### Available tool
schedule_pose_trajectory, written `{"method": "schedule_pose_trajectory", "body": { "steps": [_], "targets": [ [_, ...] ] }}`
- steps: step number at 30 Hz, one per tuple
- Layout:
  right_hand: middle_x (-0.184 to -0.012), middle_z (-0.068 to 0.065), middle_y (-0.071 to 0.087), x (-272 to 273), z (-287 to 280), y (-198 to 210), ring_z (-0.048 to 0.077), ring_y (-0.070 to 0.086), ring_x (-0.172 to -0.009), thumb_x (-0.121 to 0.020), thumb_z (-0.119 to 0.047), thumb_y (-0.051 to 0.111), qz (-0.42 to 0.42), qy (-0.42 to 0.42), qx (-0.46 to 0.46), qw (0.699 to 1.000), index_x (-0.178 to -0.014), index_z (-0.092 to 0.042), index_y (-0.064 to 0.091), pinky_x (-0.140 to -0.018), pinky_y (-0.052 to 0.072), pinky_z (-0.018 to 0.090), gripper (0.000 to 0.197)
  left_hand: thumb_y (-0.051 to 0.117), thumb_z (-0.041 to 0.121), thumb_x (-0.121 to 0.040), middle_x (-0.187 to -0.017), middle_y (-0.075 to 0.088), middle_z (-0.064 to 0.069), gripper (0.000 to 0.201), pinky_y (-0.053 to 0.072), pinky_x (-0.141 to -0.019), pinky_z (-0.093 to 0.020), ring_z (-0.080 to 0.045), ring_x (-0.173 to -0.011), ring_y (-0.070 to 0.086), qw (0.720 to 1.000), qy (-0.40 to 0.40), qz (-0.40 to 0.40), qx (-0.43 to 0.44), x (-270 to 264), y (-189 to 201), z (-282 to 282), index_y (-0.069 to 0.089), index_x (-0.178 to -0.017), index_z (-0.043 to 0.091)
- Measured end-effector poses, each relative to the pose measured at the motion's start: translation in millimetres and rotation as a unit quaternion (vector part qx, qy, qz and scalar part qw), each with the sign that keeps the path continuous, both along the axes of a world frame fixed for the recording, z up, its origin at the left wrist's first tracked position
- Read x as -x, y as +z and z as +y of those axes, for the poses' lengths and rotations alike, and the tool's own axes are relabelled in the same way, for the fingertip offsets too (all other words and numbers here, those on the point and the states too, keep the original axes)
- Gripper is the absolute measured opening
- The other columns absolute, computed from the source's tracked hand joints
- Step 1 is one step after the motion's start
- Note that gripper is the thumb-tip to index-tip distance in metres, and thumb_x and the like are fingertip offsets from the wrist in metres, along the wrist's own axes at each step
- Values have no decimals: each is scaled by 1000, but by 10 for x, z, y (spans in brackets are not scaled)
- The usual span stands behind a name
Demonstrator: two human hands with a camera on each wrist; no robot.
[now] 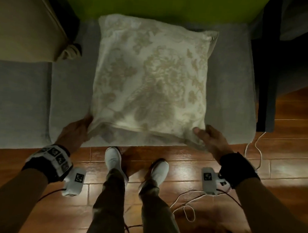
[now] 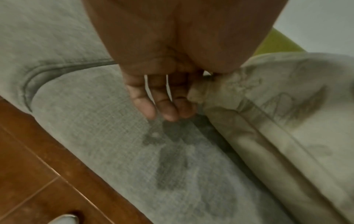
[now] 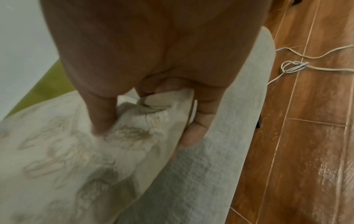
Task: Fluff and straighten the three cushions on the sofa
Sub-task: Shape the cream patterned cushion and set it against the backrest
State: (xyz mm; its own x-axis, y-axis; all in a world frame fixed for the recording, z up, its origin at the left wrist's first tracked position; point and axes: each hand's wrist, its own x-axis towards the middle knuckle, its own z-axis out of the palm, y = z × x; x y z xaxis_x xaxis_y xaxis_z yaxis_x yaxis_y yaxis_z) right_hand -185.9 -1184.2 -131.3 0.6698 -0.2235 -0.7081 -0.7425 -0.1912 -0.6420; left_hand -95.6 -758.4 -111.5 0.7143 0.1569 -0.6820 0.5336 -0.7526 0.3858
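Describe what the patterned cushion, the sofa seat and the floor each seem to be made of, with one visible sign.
Patterned cushion: seemingly woven fabric with a raised floral design; it creases where the right hand pinches its corner.
Sofa seat: grey textile, matte; a coarse grid weave shows.
Floor: wood or wood-look planks, glossy; grain, seams and glare show.

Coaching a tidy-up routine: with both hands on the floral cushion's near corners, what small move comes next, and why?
Probably lift and shake it: the left hand and right hand each pinch a near corner of the floral cushion, which lies flat on the sofa seat.
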Motion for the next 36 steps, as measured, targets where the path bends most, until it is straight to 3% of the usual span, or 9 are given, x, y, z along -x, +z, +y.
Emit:
{"method": "schedule_pose_trajectory", "body": {
  "steps": [4, 8, 12, 16, 20, 23, 26, 32, 36],
  "targets": [
    [-106, -8, 77, 48, -160, -53, 20, 71, -103, -71, -60, 82, 14, 33, 10, 999, -109, -33, 72, -90, 56, 43, 48, 43, 42, -103, -90, 68, -14, 38, 55, -55, -28, -24, -69, 66, 994, 40, -45, 87, 90, 37, -11, 62, -94, 10],
    [-94, -7, 79, 125, -381, -19, 21, 73, -96, -73, -27, 90, 0, 26, 77, 997, -96, -34, 77, -89, 58, 42, 27, 46, 51, -99, -72, 62, -7, 34, 52, -49, -32, -25, -61, 63, 993, 39, -95, 61, 197, 50, 75, 58, -86, 22],
    [-80, -4, 76, 84, -535, 3, 20, 72, -82, -74, -21, 90, -7, 35, 121, 992, -81, -29, 75, -79, 56, 38, 18, 47, 48, -99, -78, 63, -5, 24, 41, -42, -21, -22, -60, 63, 995, 4, -97, -26, 167, -5, 219, 56, -98, 26],
    [-87, -1, 71, 83, -488, -120, 25, 68, -88, -83, -16, 83, 11, 152, 184, 971, -85, -24, 68, -76, 44, 31, 17, 51, 45, -97, -80, 65, -8, 21, 51, -64, -37, -31, -74, 65, 996, -47, -63, -46, 193, -164, 244, 57, -99, 25],
    [-134, 11, 64, -155, -466, 23, 33, 64, -118, -93, -8, 68, -69, 180, 275, 942, -133, -14, 63, -95, 48, 34, 41, 63, 18, -92, -125, 58, -13, 46, 49, -92, -42, -34, -109, 60, 984, -55, -168, -33, 10, -39, 176, 50, -136, 22],
    [-162, 0, 34, -669, -225, 490, 23, 33, -149, -101, -35, 58, -204, 180, 297, 915, -154, -21, 41, -119, 30, 38, 57, 53, 30, -98, -154, 33, -7, 53, 30, -110, -35, -25, -139, 37, 949, -72, -306, 16, -408, 380, -142, 34, -147, 38],
    [-166, -18, -11, -1229, 206, 754, 8, -10, -155, -101, -64, 31, -286, 332, 273, 857, -160, -44, 4, -127, 3, 35, 68, 40, 55, -96, -165, -3, 14, 61, 14, -116, -32, -6, -149, 6, 927, -227, -287, 88, -812, 575, -576, 5, -145, 63],
    [-158, -14, -41, -1516, 313, 225, 15, -35, -149, -94, -79, 31, -118, 474, 275, 829, -144, -61, -30, -127, 0, 49, 81, 27, 72, -93, -165, -15, 11, 66, 20, -120, -56, -24, -153, -6, 899, -389, -195, 36, -1108, 57, -571, 1, -151, 56],
    [-154, -15, -47, -1482, 237, 246, 12, -39, -146, -86, -89, 19, -60, 510, 261, 817, -141, -61, -35, -127, -5, 42, 81, 24, 81, -88, -160, -23, 22, 73, 11, -122, -34, -6, -149, -12, 932, -340, -99, 76, -1114, 57, -452, -11, -148, 58]
  ]
}}
